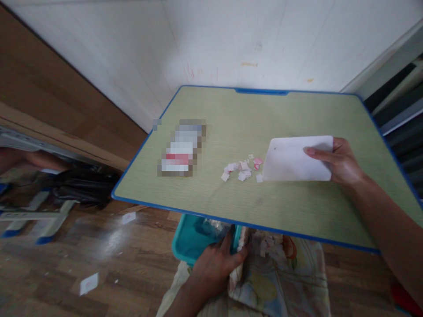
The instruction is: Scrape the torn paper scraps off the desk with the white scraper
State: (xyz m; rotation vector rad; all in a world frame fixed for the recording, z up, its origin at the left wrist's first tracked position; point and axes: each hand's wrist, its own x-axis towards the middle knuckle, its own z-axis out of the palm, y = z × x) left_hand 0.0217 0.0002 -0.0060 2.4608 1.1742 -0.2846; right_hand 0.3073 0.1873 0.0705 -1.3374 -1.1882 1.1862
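My right hand (343,160) is closed on a white card (297,158) with rounded corners and a small dark hole, thumb on its top face. The card is tilted above the table (205,198), its left end close to a scatter of small torn paper pieces (243,169), some pink. Below the table's front edge, my left hand (218,264) grips the near right side of a teal basin (185,240). Its thumb lies against a folded patterned cloth (280,277); some fingertips are hidden. Something crumpled and clear is inside the basin. More paper bits lie on the cloth.
A blurred-out flat item (181,147) lies on the table's left part. White cards (89,284) and scraps are on the wooden floor. At left, another person's arm (33,158) shows near a black bag (86,187) and metal legs (56,220). A white wall (211,39) borders the table's back.
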